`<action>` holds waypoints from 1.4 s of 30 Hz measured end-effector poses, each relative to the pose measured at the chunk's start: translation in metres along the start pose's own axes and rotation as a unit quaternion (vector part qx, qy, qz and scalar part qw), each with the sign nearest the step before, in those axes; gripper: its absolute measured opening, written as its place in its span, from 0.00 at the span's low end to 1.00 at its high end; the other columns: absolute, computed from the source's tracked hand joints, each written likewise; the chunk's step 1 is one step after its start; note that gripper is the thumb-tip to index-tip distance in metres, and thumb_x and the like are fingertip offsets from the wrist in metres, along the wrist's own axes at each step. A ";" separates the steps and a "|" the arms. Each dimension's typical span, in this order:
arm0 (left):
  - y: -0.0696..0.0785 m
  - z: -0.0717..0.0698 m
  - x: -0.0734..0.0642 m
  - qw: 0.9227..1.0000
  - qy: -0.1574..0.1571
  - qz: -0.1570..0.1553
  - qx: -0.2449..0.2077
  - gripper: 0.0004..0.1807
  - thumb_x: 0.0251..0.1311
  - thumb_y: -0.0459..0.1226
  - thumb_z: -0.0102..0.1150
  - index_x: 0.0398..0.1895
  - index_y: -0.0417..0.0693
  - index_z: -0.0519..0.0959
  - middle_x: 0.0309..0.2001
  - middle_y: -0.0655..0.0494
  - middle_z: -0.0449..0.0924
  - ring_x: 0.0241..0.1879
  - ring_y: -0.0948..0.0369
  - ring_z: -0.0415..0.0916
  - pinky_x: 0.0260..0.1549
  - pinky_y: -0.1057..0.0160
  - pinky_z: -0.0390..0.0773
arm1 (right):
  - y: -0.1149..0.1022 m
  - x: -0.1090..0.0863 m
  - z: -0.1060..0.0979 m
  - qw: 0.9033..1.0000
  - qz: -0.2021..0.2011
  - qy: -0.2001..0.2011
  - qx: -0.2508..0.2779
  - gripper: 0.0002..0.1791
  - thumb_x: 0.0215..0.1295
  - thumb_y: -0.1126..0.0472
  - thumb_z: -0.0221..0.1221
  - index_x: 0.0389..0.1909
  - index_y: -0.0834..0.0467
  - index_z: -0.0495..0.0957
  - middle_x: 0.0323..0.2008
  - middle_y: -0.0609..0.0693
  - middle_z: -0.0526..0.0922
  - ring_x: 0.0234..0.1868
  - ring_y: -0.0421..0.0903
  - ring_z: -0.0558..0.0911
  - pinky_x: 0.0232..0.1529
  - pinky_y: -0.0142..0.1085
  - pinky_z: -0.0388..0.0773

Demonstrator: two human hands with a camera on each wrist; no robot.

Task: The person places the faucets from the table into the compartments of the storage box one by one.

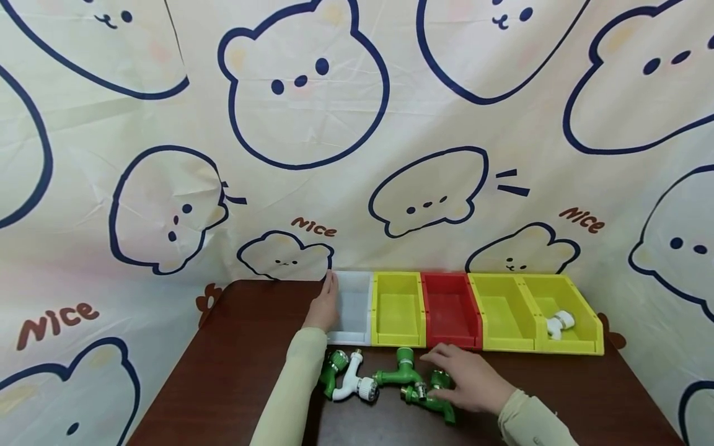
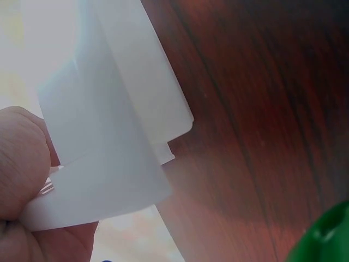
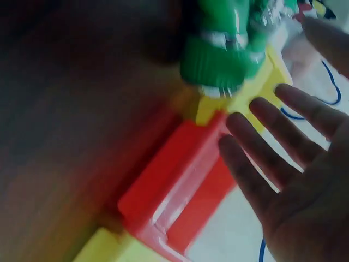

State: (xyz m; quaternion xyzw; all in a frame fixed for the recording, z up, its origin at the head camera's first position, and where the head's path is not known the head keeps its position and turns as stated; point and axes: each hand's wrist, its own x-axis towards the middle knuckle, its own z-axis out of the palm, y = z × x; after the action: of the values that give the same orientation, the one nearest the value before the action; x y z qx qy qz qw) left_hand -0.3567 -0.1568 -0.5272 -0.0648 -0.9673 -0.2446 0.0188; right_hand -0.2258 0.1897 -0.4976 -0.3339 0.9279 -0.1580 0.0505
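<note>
My left hand (image 1: 323,308) pinches the left wall of a pale grey bin (image 1: 348,338) at the row's left end. In the left wrist view the thumb (image 2: 22,164) lies on one side of that thin wall, with fingers on the other. My right hand (image 1: 471,378) hovers with fingers spread over a green faucet (image 1: 440,406); no grip on it shows. Left of it lie another green faucet (image 1: 403,371), a white faucet (image 1: 350,385) with a chrome-banded handle, and a third green faucet (image 1: 333,368) partly behind the left sleeve.
Right of the grey bin stand a yellow bin (image 1: 398,341), a red bin (image 1: 453,342) and two more yellow bins (image 1: 507,345). The far-right bin (image 1: 591,347) holds a white faucet (image 1: 558,323). Behind the brown table (image 1: 223,384) hangs a printed cloth (image 1: 357,198).
</note>
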 end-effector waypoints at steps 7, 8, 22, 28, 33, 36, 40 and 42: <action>0.002 -0.002 0.001 1.000 -0.006 -0.003 -0.002 0.50 0.62 0.17 0.55 0.85 0.43 0.45 0.86 0.48 0.36 0.14 0.59 0.64 0.19 0.64 0.67 | 0.001 0.004 0.024 0.999 -0.023 -0.049 -0.007 0.43 0.50 0.32 0.75 0.65 0.48 0.77 0.54 0.41 0.79 0.50 0.37 0.78 0.49 0.41 0.82; 0.002 -0.002 0.001 1.000 -0.008 -0.003 -0.004 0.50 0.62 0.17 0.55 0.85 0.43 0.44 0.86 0.49 0.36 0.14 0.59 0.64 0.19 0.64 0.67 | 0.001 0.004 0.025 0.998 -0.024 -0.050 -0.014 0.44 0.49 0.34 0.76 0.65 0.49 0.77 0.54 0.42 0.79 0.50 0.37 0.78 0.49 0.41 0.82; 0.002 -0.001 0.001 1.000 -0.002 0.004 -0.001 0.51 0.61 0.17 0.56 0.85 0.43 0.45 0.86 0.48 0.37 0.15 0.60 0.64 0.19 0.64 0.66 | -0.003 0.004 0.024 0.994 -0.023 -0.059 -0.084 0.43 0.52 0.44 0.77 0.70 0.48 0.75 0.55 0.46 0.84 0.55 0.51 0.81 0.54 0.49 0.81; 0.000 0.001 0.001 1.000 0.003 0.003 0.006 0.50 0.62 0.18 0.55 0.85 0.43 0.46 0.86 0.48 0.37 0.15 0.59 0.64 0.19 0.64 0.67 | -0.006 0.003 0.014 0.992 -0.026 -0.059 -0.110 0.41 0.51 0.45 0.78 0.69 0.44 0.77 0.52 0.45 0.84 0.52 0.50 0.80 0.54 0.50 0.80; 0.000 -0.001 0.001 1.000 0.004 0.003 0.006 0.50 0.62 0.17 0.56 0.85 0.43 0.46 0.86 0.48 0.37 0.15 0.59 0.64 0.19 0.64 0.66 | -0.008 0.003 0.007 0.989 -0.034 -0.044 -0.134 0.37 0.48 0.50 0.79 0.64 0.45 0.81 0.46 0.45 0.84 0.50 0.51 0.80 0.54 0.52 0.80; 0.001 -0.001 0.000 1.000 0.004 0.002 0.008 0.50 0.61 0.17 0.56 0.85 0.42 0.46 0.86 0.47 0.38 0.15 0.59 0.63 0.19 0.64 0.66 | -0.009 0.002 0.002 0.988 -0.035 -0.043 -0.145 0.34 0.46 0.54 0.79 0.59 0.43 0.84 0.44 0.44 0.84 0.49 0.52 0.81 0.54 0.53 0.80; 0.003 -0.001 -0.001 1.000 0.003 -0.001 0.014 0.49 0.62 0.18 0.56 0.84 0.42 0.46 0.85 0.47 0.39 0.15 0.60 0.64 0.20 0.64 0.67 | -0.009 0.001 -0.002 0.984 -0.046 -0.037 -0.167 0.27 0.45 0.56 0.80 0.50 0.41 0.87 0.39 0.42 0.82 0.42 0.46 0.76 0.47 0.48 0.79; 0.003 -0.002 -0.001 1.000 0.003 0.000 0.015 0.49 0.62 0.18 0.55 0.84 0.42 0.46 0.85 0.47 0.39 0.15 0.60 0.63 0.20 0.65 0.66 | -0.008 0.000 -0.002 0.981 -0.056 -0.028 -0.184 0.23 0.45 0.55 0.80 0.45 0.41 0.88 0.37 0.41 0.81 0.39 0.44 0.73 0.43 0.44 0.77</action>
State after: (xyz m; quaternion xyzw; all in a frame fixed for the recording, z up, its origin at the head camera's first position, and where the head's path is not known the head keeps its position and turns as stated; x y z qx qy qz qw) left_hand -0.3556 -0.1549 -0.5239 -0.0635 -0.9707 -0.2304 0.0227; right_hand -0.2213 0.1838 -0.4934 -0.3935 0.9190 0.0226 0.0054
